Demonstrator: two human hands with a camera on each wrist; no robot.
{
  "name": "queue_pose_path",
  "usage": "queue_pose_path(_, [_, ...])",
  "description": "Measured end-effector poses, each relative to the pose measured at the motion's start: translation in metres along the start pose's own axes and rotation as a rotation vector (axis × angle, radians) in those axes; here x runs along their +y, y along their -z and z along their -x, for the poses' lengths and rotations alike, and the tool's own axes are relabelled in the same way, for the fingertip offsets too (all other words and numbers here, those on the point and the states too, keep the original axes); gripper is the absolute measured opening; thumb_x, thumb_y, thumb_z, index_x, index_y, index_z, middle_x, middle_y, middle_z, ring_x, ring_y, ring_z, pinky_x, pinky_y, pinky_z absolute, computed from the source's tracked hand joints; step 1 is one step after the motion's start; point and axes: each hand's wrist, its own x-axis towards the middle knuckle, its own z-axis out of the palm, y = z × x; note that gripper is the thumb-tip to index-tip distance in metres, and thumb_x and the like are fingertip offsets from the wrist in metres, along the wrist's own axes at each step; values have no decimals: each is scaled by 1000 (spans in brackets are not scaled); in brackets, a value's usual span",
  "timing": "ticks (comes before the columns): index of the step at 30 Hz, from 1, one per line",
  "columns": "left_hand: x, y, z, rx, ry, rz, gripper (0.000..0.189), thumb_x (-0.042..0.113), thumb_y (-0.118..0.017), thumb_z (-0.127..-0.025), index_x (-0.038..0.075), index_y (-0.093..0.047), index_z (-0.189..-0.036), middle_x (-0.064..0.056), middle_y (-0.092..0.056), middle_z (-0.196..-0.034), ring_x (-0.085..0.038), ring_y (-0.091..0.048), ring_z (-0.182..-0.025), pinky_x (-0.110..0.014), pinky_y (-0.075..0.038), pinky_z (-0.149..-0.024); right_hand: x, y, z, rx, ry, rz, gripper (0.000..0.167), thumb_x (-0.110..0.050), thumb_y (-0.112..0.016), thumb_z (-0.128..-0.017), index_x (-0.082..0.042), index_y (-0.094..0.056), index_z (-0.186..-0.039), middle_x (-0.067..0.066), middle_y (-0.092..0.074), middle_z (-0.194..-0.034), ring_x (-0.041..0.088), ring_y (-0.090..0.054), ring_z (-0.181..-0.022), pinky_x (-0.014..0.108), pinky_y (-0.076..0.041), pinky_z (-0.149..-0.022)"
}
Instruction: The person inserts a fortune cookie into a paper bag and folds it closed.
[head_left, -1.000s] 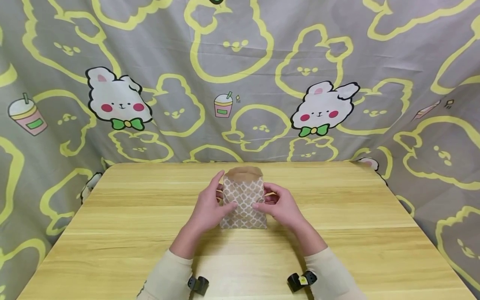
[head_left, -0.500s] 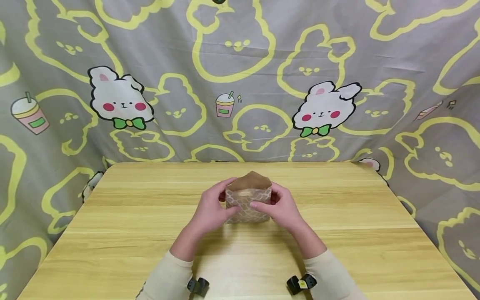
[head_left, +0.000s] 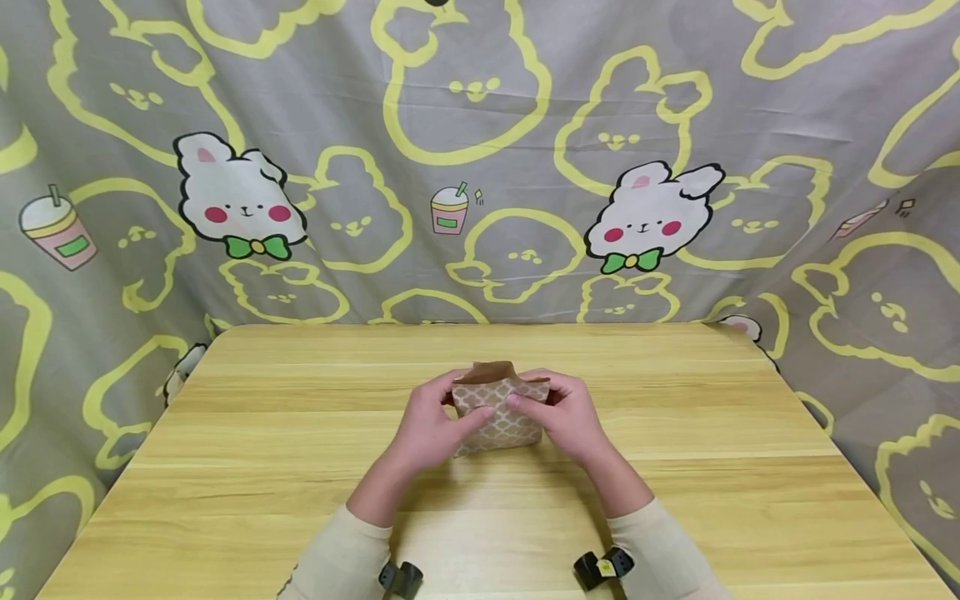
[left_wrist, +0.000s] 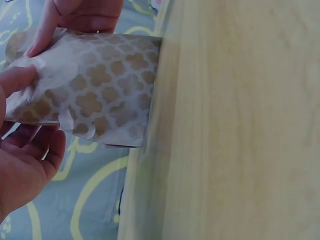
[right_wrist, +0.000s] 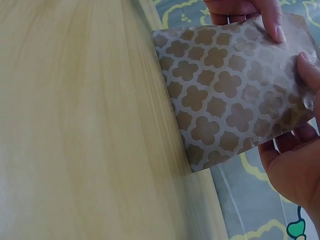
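A brown paper bag [head_left: 504, 427] with a white lattice print stands between both hands in the head view, its mouth parted at the top. My left hand [head_left: 432, 423] grips its left side, thumb across the front and fingers behind. On the other side my right hand [head_left: 564, 412] pinches the bag the same way, with the two thumb tips close together. Creases show near the thumbs on the paper bag [left_wrist: 107, 90] in the left wrist view. The lower part of the paper bag [right_wrist: 215, 95] looks flat in the right wrist view. Whatever is inside it is hidden.
A light wooden table [head_left: 262, 467] lies under the hands. Grey curtain [head_left: 517, 100] with yellow outlines and white rabbits hangs behind and at both sides. Black wrist cameras [head_left: 401, 578] sit at both cuffs.
The bag's top has tipped toward me, and its mouth has gone from nearly flat to parted, with the rim now bent. Both hands have shifted slightly along with it and kept their hold.
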Motion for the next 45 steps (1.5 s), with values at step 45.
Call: queue_pose_path(45, [-3, -10, 0, 72, -117, -8, 21, 11, -83, -83, 14, -75, -102, 9, -71, -100, -11, -66, -93, -36, -54, -82, 9, -6, -1, 16, 194, -44, 25, 19, -74, -78, -1, -78, -92, 2, -74, -100, 17, -69, -94, 31, -56, -78])
